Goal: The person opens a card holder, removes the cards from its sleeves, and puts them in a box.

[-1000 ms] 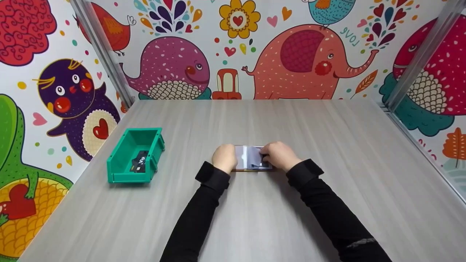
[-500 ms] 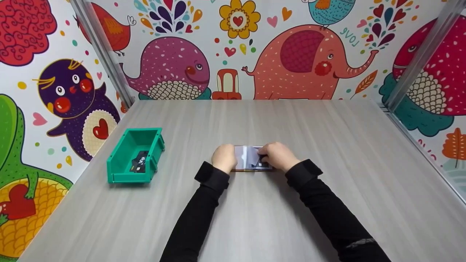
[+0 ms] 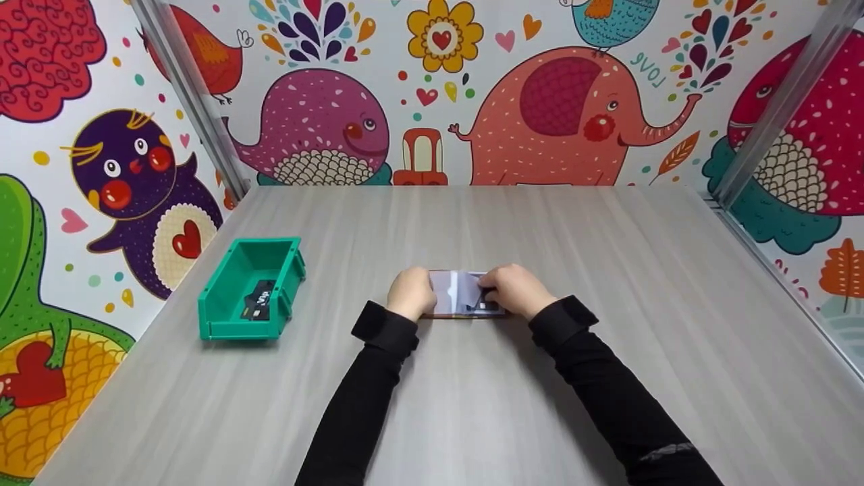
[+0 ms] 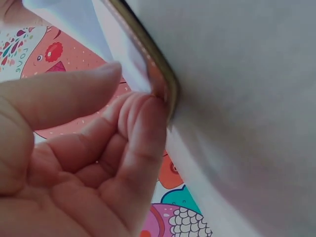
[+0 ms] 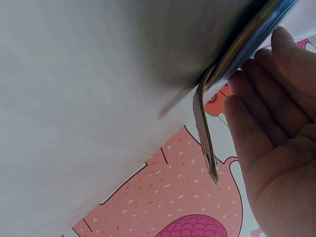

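Note:
A small card holder (image 3: 443, 291) with clear plastic sleeves lies spread open on the table in the head view. Its edge (image 4: 165, 81) shows side-on in the left wrist view. My left hand (image 3: 410, 293) is at the left edge; in the left wrist view its bent fingertips touch the cover, the thumb standing apart from them. My right hand (image 3: 516, 290) pinches a translucent sleeve page (image 3: 469, 289) over the right half, lifting it. Dark printed material (image 3: 487, 304) shows beneath. In the right wrist view, the cover (image 5: 205, 128) angles down beside the extended lower fingers.
A green plastic bin (image 3: 216, 329) stands at the left of the table (image 3: 405, 223). Inside it lie black cards (image 3: 258, 300), one marked "VIP". Walls printed with cartoon animals (image 3: 553, 115) rise behind and beside the table, with metal posts (image 3: 192, 94) at the corners.
My right hand has shifted slightly left, bending the sleeve page leftward and baring more dark material beneath. My left hand has slid a little left, showing more of the holder's left edge.

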`<state>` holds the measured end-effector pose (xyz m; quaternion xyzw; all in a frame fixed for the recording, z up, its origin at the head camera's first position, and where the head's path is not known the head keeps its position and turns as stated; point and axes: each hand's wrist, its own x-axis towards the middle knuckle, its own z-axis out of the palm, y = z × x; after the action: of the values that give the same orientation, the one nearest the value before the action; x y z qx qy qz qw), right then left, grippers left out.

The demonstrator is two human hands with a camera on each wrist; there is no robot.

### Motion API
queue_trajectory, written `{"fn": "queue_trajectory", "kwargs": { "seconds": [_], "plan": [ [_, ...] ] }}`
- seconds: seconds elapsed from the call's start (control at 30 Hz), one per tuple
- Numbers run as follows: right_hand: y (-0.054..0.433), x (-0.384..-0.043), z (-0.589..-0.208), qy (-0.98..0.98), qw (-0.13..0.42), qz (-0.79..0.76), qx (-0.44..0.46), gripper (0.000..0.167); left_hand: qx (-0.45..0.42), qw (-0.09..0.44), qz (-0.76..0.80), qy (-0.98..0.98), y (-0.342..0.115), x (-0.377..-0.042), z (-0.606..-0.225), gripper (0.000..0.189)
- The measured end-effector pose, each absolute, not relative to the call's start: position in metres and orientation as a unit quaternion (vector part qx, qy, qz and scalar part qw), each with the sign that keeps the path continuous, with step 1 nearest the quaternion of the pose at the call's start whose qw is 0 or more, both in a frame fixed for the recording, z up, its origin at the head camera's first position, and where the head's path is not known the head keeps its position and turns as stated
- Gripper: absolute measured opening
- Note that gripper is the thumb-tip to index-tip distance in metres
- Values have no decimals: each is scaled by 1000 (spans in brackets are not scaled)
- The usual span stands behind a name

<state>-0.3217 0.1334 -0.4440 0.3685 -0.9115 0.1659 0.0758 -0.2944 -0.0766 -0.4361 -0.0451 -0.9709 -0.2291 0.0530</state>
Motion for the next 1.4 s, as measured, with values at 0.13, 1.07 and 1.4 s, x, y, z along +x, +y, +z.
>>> {"fn": "queue_trajectory", "kwargs": {
  "seconds": [0.13, 1.07, 1.4],
  "plan": [
    [133, -321, -444, -913, 69, 170, 364, 13, -67, 65, -251, -963, -78, -290, -436, 11],
    [132, -321, -442, -913, 72, 181, 359, 17, -281, 203, -153, -925, -48, -264, -440, 15],
    [133, -321, -443, -912, 70, 182, 361, 15, -275, 232, -142, -922, -42, -263, -442, 11]
  ]
}}
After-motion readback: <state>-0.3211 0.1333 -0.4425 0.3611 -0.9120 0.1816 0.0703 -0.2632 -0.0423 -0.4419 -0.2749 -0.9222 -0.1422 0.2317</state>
